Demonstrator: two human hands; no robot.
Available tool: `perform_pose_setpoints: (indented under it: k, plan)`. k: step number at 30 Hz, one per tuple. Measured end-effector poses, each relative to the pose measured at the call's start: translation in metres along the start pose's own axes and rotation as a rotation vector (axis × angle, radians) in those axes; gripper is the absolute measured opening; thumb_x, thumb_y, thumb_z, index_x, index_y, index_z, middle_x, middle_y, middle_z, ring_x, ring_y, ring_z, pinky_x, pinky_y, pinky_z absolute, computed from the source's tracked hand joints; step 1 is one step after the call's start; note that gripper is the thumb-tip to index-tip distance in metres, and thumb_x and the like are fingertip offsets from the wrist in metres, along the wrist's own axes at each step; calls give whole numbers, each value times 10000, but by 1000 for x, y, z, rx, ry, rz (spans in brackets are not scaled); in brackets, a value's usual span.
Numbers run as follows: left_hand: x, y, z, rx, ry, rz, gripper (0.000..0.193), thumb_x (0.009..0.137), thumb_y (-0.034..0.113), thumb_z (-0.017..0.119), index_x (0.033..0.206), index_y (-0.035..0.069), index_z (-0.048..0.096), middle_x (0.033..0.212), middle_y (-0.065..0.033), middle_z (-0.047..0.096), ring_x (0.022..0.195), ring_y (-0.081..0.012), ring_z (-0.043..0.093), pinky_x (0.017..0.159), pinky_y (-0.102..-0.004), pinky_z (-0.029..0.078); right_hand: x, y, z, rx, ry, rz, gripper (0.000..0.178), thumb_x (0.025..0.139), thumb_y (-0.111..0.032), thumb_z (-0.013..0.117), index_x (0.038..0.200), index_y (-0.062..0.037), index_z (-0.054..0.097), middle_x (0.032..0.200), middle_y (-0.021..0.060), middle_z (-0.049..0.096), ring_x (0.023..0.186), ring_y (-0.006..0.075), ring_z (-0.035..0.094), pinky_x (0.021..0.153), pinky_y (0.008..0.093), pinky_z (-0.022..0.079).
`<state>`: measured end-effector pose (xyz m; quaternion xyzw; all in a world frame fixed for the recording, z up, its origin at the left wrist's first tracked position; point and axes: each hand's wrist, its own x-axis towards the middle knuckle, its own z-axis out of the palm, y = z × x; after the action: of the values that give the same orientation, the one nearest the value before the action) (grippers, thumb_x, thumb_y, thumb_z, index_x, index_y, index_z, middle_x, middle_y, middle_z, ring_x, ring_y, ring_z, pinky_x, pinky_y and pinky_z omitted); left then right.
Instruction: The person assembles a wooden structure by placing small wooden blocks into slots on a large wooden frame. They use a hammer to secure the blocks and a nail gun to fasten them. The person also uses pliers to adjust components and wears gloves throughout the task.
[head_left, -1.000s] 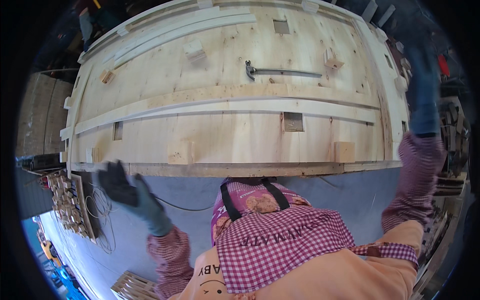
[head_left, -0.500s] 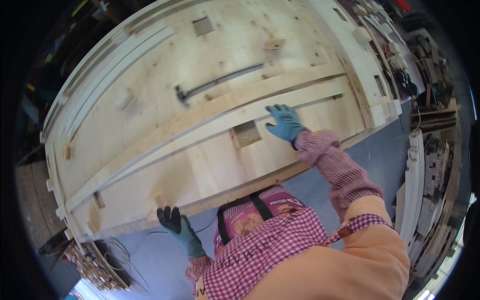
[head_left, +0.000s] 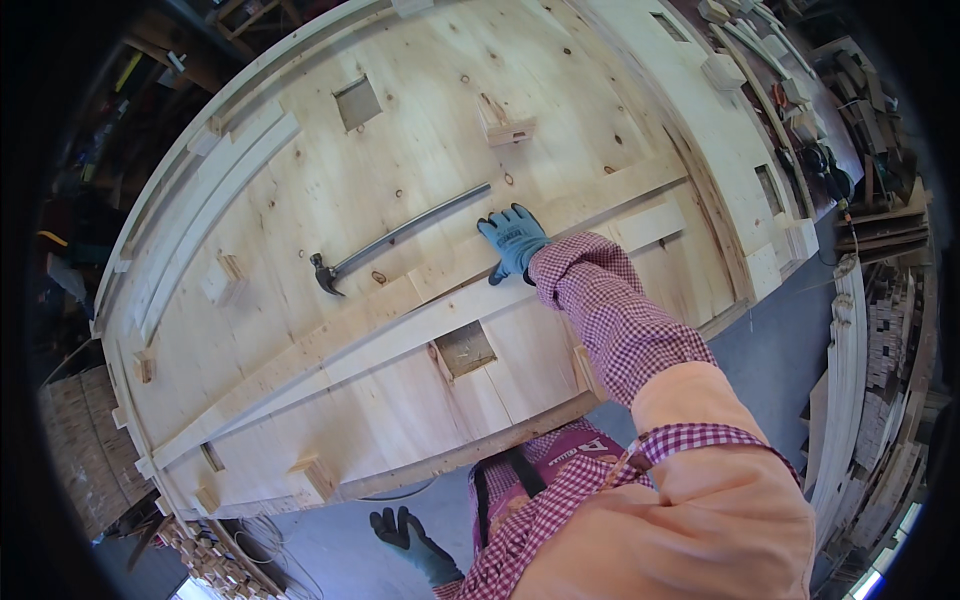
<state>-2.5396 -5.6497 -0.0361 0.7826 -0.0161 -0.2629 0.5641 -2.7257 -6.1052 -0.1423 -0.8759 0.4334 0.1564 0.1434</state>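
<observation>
My right hand (head_left: pixel 514 243), in a blue work glove with dark fingertips, reaches over a long wooden plank (head_left: pixel 590 204) lying on a large plywood panel (head_left: pixel 540 380). Its fingers bend over the plank's far side and the thumb sits on the near side. Along the plank's near edge runs a paler wooden strip (head_left: pixel 375 333), partly under my forearm. My left hand (head_left: pixel 408 540), gloved alike, hangs by the panel's near edge, fingers apart and holding nothing. A claw hammer (head_left: pixel 400 232) with a metal shaft rests beyond the plank.
Small wooden blocks stand on the panel, among them one far block (head_left: pixel 508 128) and one near block (head_left: pixel 312 480). Square holes (head_left: pixel 358 103) pierce the panel. Two pale strips (head_left: pixel 205 215) lie at the left. Stacked timber (head_left: pixel 880 340) fills the right side; a cable (head_left: pixel 265 545) lies on the floor.
My right hand has moved away from me and left, from the pale strip onto the plank. My left hand has drawn back from the panel's near edge. The view has shifted.
</observation>
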Motion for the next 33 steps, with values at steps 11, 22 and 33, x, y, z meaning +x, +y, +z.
perform_pose_setpoints:
  k: [11,22,33]
  plan:
    - [25,12,-3,-191,-33,14,639,845,-59,491,1408,135,261,1337,-88,390,1119,-218,479,870,-281,426,-89,-16,-31,98,354,-243,721,529,-484,774,1080,-70,560,1045,149,543,1024,322,510,908,439,404]
    - [93,2,-60,-719,193,-233,671,822,187,657,1374,85,290,1300,-151,425,1087,-265,511,935,-382,428,-269,-100,-16,185,371,-258,658,482,-368,828,980,-57,531,912,130,509,853,324,508,725,435,423]
    - [155,-53,-77,-1198,-173,-458,539,750,530,678,1067,112,553,960,-67,591,852,-204,583,762,-362,494,-307,-68,27,84,313,-153,620,477,-349,821,987,-129,545,971,119,517,958,330,502,806,423,424]
